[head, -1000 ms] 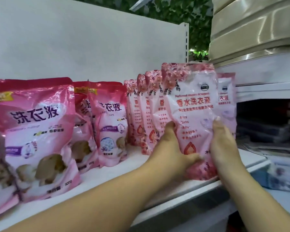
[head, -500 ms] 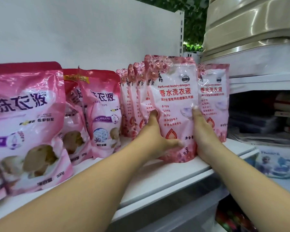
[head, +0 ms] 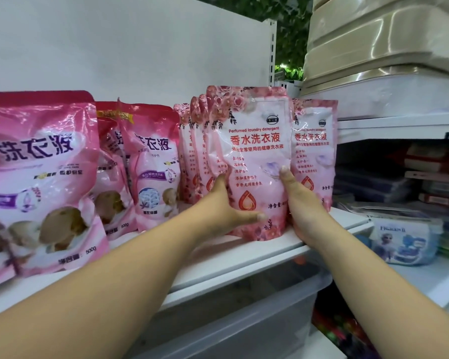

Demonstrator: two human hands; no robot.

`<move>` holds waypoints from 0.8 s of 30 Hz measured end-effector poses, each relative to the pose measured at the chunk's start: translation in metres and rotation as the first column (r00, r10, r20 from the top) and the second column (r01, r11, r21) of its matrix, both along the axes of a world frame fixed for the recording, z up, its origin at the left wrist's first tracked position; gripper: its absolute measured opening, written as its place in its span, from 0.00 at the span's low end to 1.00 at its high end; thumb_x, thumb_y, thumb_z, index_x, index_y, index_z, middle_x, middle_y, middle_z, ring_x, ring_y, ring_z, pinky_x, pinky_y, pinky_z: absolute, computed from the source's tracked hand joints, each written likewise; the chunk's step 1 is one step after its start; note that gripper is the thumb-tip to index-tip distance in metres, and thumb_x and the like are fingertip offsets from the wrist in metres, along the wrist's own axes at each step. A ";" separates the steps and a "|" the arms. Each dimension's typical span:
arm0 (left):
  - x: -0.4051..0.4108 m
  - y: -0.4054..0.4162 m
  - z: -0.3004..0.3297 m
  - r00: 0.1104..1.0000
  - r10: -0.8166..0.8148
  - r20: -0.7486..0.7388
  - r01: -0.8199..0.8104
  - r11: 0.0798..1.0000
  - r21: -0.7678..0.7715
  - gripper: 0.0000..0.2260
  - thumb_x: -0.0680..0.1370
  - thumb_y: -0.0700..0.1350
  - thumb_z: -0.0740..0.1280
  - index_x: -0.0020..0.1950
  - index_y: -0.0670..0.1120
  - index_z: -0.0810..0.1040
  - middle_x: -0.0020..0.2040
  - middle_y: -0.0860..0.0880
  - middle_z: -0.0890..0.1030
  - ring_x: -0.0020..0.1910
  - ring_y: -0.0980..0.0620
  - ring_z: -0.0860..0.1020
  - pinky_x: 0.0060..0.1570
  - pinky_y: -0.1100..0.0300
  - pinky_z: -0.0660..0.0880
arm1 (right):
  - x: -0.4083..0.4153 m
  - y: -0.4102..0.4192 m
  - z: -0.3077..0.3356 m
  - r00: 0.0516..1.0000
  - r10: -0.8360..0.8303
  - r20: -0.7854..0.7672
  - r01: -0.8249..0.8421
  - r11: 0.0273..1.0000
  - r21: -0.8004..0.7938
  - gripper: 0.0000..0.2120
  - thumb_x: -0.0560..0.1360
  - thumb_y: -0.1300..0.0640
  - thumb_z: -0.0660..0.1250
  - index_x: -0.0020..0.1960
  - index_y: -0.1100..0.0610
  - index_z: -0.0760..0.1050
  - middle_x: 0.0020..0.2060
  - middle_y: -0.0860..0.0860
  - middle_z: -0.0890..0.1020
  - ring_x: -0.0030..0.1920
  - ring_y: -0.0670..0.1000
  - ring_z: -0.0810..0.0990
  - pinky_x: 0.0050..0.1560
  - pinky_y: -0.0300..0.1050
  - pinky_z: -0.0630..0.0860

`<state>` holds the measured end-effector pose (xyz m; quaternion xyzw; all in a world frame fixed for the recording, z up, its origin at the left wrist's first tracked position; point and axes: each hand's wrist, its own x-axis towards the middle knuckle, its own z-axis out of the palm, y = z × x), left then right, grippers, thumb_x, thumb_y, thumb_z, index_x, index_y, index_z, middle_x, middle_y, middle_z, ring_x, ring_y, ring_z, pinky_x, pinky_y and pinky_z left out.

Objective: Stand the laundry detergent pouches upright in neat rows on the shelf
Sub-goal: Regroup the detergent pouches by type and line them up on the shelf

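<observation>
**Rose-print pouch held upright at the shelf's front edge**

The white shelf (head: 244,257) is a flat, smooth board with a plain white back panel; every place below is given from it. At its left end stand the biggest packs, glossy deep-pink bags (head: 40,182) with crinkled film, red tops, dark blue characters "洗衣液" and "500g" near the bottom. Toward the shelf's middle, further back, a row of rose-print pouches (head: 192,154) stands upright, one behind another, edges overlapping.

At the shelf's front edge, right of middle, stands the held pouch (head: 254,161): a soft, flat-bottomed plastic bag, pale pink with a darker rose pattern across the top and base, a white central panel and a red droplet mark low down. It reads "Perfumed laundry detergent" and "香水洗衣液" in red, with smaller red lines beneath. Its base rests on the shelf and it stands upright, very slightly leaning.

Just behind it toward the shelf's right end, a matching pouch (head: 315,151) stands upright.

The left hand (head: 226,206) clasps the held pouch's left edge, thumb across the front, that grip pinching the film. The right hand (head: 300,203) clasps the right edge, thumb on the front, fingers behind.

Below and right of the shelf lies a small blue case (head: 405,239) marked "FROZEN II".
</observation>
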<state>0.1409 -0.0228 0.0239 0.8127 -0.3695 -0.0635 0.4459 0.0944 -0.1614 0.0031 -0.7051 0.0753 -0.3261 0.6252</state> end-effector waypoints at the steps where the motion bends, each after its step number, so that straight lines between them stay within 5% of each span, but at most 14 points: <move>1: -0.001 0.000 -0.002 1.000 -0.001 0.004 0.001 1.000 0.009 0.49 0.69 0.51 0.73 0.75 0.51 0.39 0.72 0.51 0.64 0.68 0.50 0.66 0.66 0.58 0.61 | 0.000 0.000 0.000 1.000 -0.017 0.008 0.017 1.000 -0.005 0.22 0.65 0.27 0.58 0.43 0.41 0.79 0.55 0.52 0.81 0.59 0.58 0.77 0.64 0.60 0.69; 3: -0.002 0.000 -0.005 1.000 0.003 0.011 -0.003 1.000 0.005 0.48 0.69 0.51 0.73 0.75 0.51 0.41 0.71 0.52 0.66 0.68 0.51 0.67 0.67 0.57 0.61 | 0.002 -0.005 -0.001 0.998 -0.054 -0.016 0.054 0.998 -0.021 0.38 0.54 0.21 0.60 0.52 0.47 0.76 0.54 0.52 0.81 0.57 0.57 0.78 0.63 0.60 0.70; 5: -0.003 -0.001 -0.007 1.000 0.012 0.018 -0.012 0.999 -0.029 0.46 0.68 0.50 0.73 0.75 0.50 0.44 0.69 0.51 0.69 0.66 0.51 0.69 0.65 0.58 0.64 | 0.004 -0.011 -0.004 0.998 -0.058 -0.021 0.057 0.998 -0.033 0.40 0.51 0.21 0.60 0.53 0.48 0.74 0.54 0.51 0.81 0.56 0.57 0.78 0.62 0.59 0.71; 10: -0.004 0.001 -0.007 0.998 0.052 0.024 -0.053 0.998 0.020 0.43 0.69 0.54 0.71 0.75 0.48 0.48 0.70 0.50 0.68 0.67 0.49 0.68 0.66 0.56 0.62 | -0.003 -0.006 -0.002 0.993 -0.119 -0.026 0.116 0.989 -0.091 0.29 0.70 0.32 0.59 0.58 0.54 0.72 0.53 0.50 0.79 0.55 0.53 0.77 0.60 0.54 0.72; 13: -0.005 0.012 -0.005 0.989 0.091 0.119 -0.110 0.981 0.163 0.36 0.72 0.57 0.68 0.72 0.45 0.56 0.66 0.48 0.72 0.56 0.51 0.72 0.57 0.59 0.70 | -0.007 0.002 -0.003 0.920 -0.361 0.154 0.386 0.904 -0.185 0.17 0.75 0.43 0.62 0.57 0.54 0.68 0.53 0.50 0.74 0.53 0.50 0.73 0.54 0.44 0.70; 16: -0.007 0.040 0.003 0.944 0.142 0.297 -0.203 0.961 0.186 0.26 0.74 0.53 0.66 0.68 0.45 0.65 0.62 0.49 0.75 0.50 0.55 0.72 0.50 0.65 0.68 | -0.010 0.025 0.002 0.857 -0.393 0.334 0.481 0.843 -0.243 0.10 0.76 0.50 0.63 0.54 0.52 0.68 0.52 0.49 0.70 0.55 0.48 0.70 0.55 0.40 0.66; 21: -0.011 0.111 0.016 0.686 0.261 0.679 -0.449 0.886 0.112 0.17 0.75 0.56 0.62 0.61 0.51 0.73 0.60 0.53 0.75 0.55 0.55 0.71 0.54 0.63 0.65 | -0.015 0.092 0.016 0.785 -0.131 0.605 0.466 0.769 -0.437 0.04 0.73 0.50 0.62 0.45 0.49 0.70 0.41 0.41 0.70 0.45 0.41 0.69 0.49 0.28 0.65; 24: -0.005 0.146 0.028 0.439 0.486 0.756 -0.617 0.775 -0.139 0.21 0.74 0.58 0.61 0.65 0.52 0.69 0.68 0.50 0.67 0.68 0.51 0.60 0.68 0.56 0.54 | 0.010 0.124 0.030 0.909 0.033 0.414 0.201 0.838 -0.507 0.07 0.75 0.50 0.65 0.50 0.52 0.72 0.43 0.42 0.73 0.45 0.44 0.73 0.49 0.33 0.70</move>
